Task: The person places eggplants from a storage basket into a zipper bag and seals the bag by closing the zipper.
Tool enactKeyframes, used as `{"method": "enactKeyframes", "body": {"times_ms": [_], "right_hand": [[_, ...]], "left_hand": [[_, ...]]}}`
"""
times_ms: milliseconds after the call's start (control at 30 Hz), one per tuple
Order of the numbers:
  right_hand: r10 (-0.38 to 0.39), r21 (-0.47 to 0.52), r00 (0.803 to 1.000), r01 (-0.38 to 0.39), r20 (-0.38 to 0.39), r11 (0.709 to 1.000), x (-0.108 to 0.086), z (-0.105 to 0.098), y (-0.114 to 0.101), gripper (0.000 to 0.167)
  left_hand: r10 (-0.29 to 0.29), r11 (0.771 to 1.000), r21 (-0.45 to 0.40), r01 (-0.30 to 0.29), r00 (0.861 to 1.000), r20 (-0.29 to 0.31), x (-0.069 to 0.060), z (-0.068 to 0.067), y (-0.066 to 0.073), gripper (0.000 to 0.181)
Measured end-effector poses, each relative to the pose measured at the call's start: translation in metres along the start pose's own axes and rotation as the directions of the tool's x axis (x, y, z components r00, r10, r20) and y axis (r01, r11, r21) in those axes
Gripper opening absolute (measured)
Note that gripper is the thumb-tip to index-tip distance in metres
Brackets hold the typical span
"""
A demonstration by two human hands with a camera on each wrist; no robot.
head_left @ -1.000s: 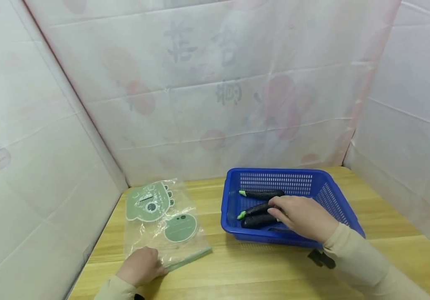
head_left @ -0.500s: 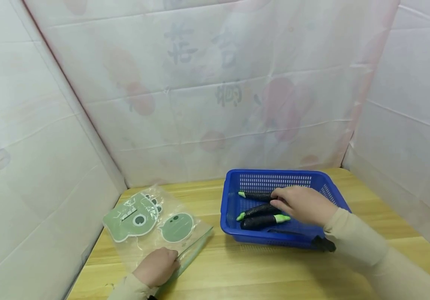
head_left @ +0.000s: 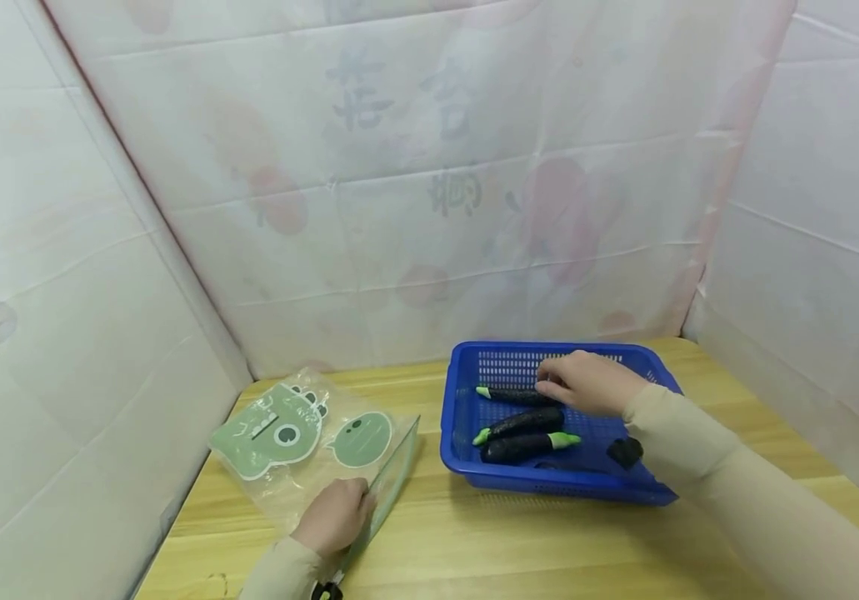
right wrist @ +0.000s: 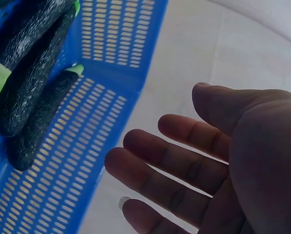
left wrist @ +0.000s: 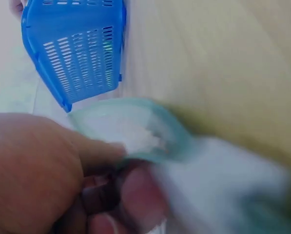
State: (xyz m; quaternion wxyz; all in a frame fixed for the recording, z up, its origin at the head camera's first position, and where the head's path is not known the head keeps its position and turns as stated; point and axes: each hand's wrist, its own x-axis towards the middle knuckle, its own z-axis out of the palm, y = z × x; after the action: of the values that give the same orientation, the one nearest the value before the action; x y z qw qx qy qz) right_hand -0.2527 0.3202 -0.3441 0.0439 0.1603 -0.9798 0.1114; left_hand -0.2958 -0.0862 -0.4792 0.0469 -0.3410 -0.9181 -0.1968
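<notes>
My left hand (head_left: 335, 517) pinches the edge of a clear plastic bag (head_left: 395, 475) with green cartoon prints; the bag's mouth gapes a little. In the left wrist view its green rim (left wrist: 130, 105) arches beyond the fingers. My right hand (head_left: 590, 383) is over the blue basket (head_left: 459, 454), near the rearmost eggplant (head_left: 511, 395). In the right wrist view that hand (right wrist: 199, 170) has its fingers spread and holds nothing, beside the basket. Two more eggplants, a middle one (head_left: 522, 422) and a front one (head_left: 515, 448), lie in the basket, with another dark item partly visible by the front wall.
The wooden table (head_left: 489, 550) runs in front of the bag and basket. White printed cloth (head_left: 369, 250) stands behind the table, with more cloth at both sides. A black wrist camera (head_left: 626, 452) on my right arm hangs over the basket's right part.
My left hand has moved right and slightly up, turning the bag and parting its edge. My right hand has shifted from the front eggplants toward the back one, uncovering the front one's green end.
</notes>
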Motion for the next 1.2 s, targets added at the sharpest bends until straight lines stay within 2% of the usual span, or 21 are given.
{"method": "enactKeyframes", "body": {"times_ms": [167,233,400,533,700,767,900,1133,1200], "right_hand": [[0.029,0.025,0.999,-0.029,0.015,0.999,0.010,0.006,0.011,0.020],[0.026,0.036,0.999,-0.027,0.019,0.999,0.013,0.009,0.015,0.021],[0.050,0.070,0.998,-0.053,0.041,0.996,0.017,0.016,0.026,0.021],[0.081,0.088,0.995,-0.086,0.057,0.992,0.017,0.022,0.035,0.023],[0.107,0.107,0.993,-0.112,0.053,0.988,0.017,0.029,0.044,0.025],[0.107,0.115,0.993,-0.111,0.044,0.987,0.018,0.030,0.047,0.025],[0.099,0.123,0.995,-0.102,0.033,0.987,0.020,0.034,0.051,0.023],[0.066,0.141,0.996,-0.074,0.060,0.987,0.022,0.040,0.058,0.020],[0.079,0.142,0.995,-0.087,0.066,0.986,0.022,0.040,0.059,0.021]], "left_hand": [[-0.027,0.997,-0.073,0.026,1.000,-0.014,0.009,0.008,0.000,0.022],[-0.035,0.993,-0.112,0.035,0.999,0.000,0.011,0.009,0.001,0.019],[-0.056,0.970,-0.233,0.064,0.998,0.041,0.015,0.010,0.003,0.010],[-0.054,0.961,-0.269,0.062,0.998,0.036,0.016,0.011,0.002,0.010],[-0.056,0.939,-0.335,0.077,0.996,0.072,0.015,0.009,0.000,0.011],[-0.063,0.931,-0.355,0.090,0.994,0.088,0.015,0.007,0.000,0.012],[-0.068,0.935,-0.343,0.094,0.994,0.087,0.016,0.007,-0.003,0.013],[-0.092,0.925,-0.359,0.123,0.990,0.103,0.015,0.009,-0.005,0.015],[-0.098,0.922,-0.365,0.130,0.990,0.106,0.015,0.009,-0.004,0.016]]}}
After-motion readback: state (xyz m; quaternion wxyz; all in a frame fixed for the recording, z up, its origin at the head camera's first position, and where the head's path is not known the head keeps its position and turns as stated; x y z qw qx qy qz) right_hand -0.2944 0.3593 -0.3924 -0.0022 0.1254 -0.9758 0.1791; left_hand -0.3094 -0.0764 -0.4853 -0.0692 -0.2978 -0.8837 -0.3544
